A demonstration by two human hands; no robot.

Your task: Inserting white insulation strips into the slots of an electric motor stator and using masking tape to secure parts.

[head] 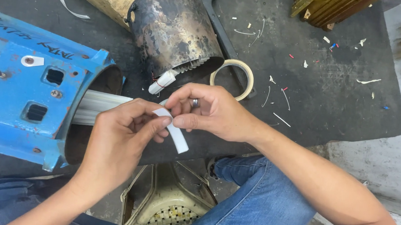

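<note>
Head view: we look down on both our hands meeting at the centre of the frame over a dark tabletop [333, 98]. Our left hand [121, 137] and right hand [210, 112] are each closed in a pinch on the same white strip [176, 133], a narrow, slightly curved piece of stiff paper or plastic. The upper end of the strip sits between the thumbs and forefingers, where the two hands touch; its long axis runs from there down and to the right, so the free end hangs just below the right hand's thumb. Both hands are equally close to it, the left gripping from the lower left, the right from the upper right.

Just left of the hands lies a blue motor housing [18, 95] on its side, its open mouth facing them, with pale ribbed sheets [99, 108] sticking out towards the left hand. Above the hands stands a blackened metal cylinder [173, 28], and beside it, at upper centre, a roll of tape [247, 76]. White scraps are scattered over the tabletop at right
</note>
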